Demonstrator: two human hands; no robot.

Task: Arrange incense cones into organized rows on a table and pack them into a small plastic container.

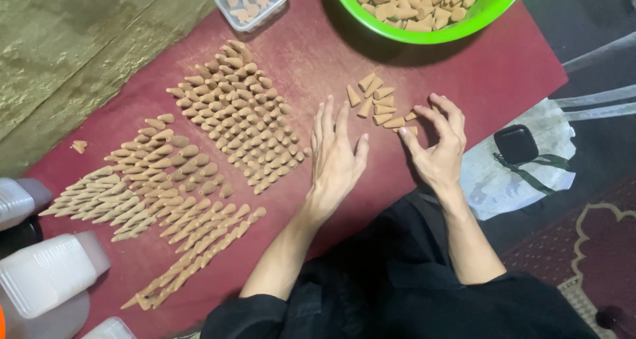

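Note:
Tan incense cones lie sorted on a dark red mat [311,54]. A dense block of short cones [238,114] sits mid-mat, with rows of longer cones [152,193] to its left. A small loose group of cones [376,102] lies between my hands. My left hand [336,157] rests flat on the mat, fingers spread, holding nothing. My right hand [437,140] pinches a cone [411,130] between thumb and fingertips at the edge of the loose group.
A green bowl [493,11] full of cones stands at the far edge. A small clear plastic box [252,1] of cones sits at top centre. Stacked plastic containers [46,273] are at the left. A black case [515,144] lies on a white bag [503,180] at the right.

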